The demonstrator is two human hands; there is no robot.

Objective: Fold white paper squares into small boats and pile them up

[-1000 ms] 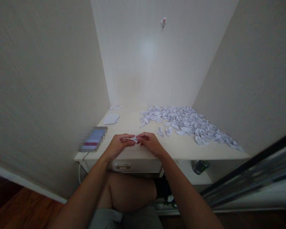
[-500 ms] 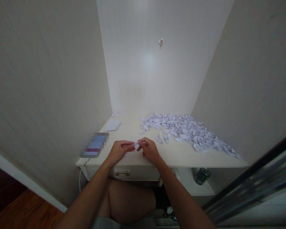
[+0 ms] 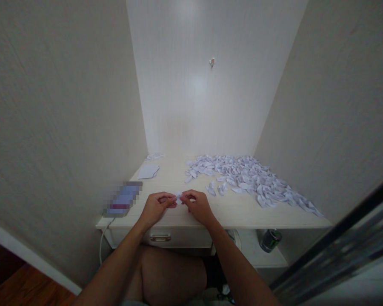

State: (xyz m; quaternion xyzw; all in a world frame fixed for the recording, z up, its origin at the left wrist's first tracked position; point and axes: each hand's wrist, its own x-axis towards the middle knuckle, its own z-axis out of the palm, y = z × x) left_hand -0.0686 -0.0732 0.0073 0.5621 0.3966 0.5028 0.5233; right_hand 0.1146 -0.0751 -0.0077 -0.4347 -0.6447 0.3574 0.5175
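Between my two hands is a small piece of white paper [image 3: 179, 198], pinched from both sides above the front part of the desk. My left hand [image 3: 157, 207] grips its left edge with thumb and fingers. On the other side my right hand [image 3: 196, 205] closes on the right edge with its fingertips. The paper's exact folds are too small to make out. A wide heap of folded white paper pieces [image 3: 242, 174] covers the desk's right side, and a few loose ones lie just beyond my right hand.
A stack of flat white paper [image 3: 148, 171] lies at the left, with small white pieces [image 3: 155, 157] behind it. Nearer me rests a phone-like device [image 3: 124, 199], its screen blurred, with a white cable [image 3: 101, 246]. A dark can [image 3: 270, 240] stands on the shelf below the desk [image 3: 166, 219].
My fingers have shifted on the paper, and it now looks smaller and more bunched between them. The whole view has tilted slightly.
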